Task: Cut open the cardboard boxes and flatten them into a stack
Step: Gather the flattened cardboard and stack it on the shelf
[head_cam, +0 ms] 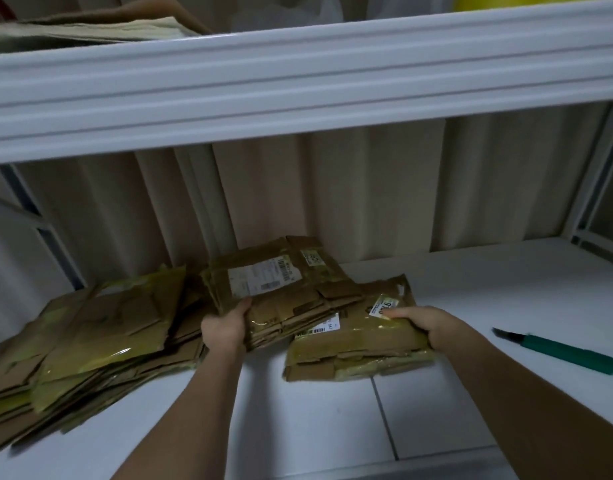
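At your nine o'clock lies the big flattened stack [87, 337], long axis running toward eleven. Your left hand [223, 329] grips the near edge of the middle pile [281, 289], so it is the nearer hand to that stack. Your right hand [433, 325] clutches the right bundle [357, 344] at twelve. At two o'clock the green knife [557, 351] lies untouched.

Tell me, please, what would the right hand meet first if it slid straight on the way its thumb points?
Probably the middle bundle of flattened boxes that the left hand grips; the right hand holds its own bundle just beside it, though depth is unclear.
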